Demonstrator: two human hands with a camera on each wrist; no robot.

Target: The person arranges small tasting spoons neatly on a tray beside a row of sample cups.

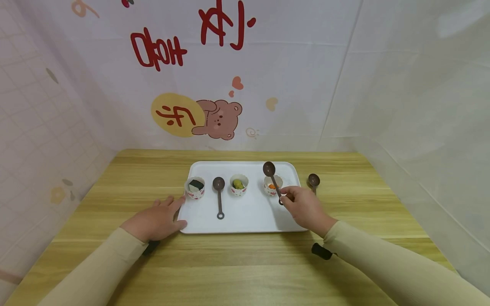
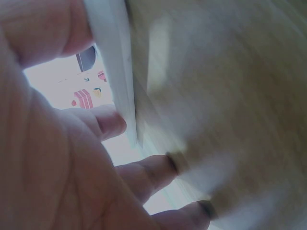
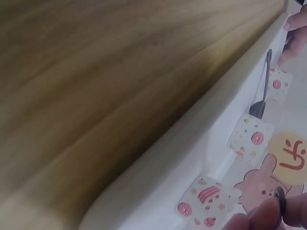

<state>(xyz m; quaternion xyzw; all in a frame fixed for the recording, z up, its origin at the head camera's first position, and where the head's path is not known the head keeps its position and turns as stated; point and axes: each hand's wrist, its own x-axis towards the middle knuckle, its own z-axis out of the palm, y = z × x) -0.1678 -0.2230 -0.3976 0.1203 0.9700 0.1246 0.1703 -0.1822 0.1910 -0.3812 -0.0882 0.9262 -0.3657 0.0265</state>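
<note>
R hand [image 1: 306, 208]: thumb + fingers pinching the handle of the held spoon [image 1: 270, 172] nr its ring end; bowl points away from the hand, handle slanting across the R cup [image 1: 271, 192] as the head cam sees it. Main risk imo: grip's at the v. end, so bowl weight could roll or tip the spoon in the pinch. If it dips, it might catch the cup rim, knock it & spill the orange bits [image 1: 271, 186] inside. Can't tell if handle touches rim or just passes over.

L hand [image 1: 158, 221]: fingers spread at L edge of the tray [image 1: 245, 216], thumb at the near corner. Prob. only a light hold, so tray could skid or pivot on the table [image 1: 245, 267] if R side gets bumped. A fingertip is right by the L cup [image 1: 196, 195], so a careless shift might nudge it.

Further out: second spoon [image 1: 220, 197] lies loose on tray btwn L cup & mid cup [image 1: 239, 192]; could slide w/ a tray jerk. Third spoon [image 1: 314, 180] is on table just past tray's R edge, handle partly hidden by R hand; hand or sleeve [image 1: 375, 255] might sweep it on a wide move.
</note>
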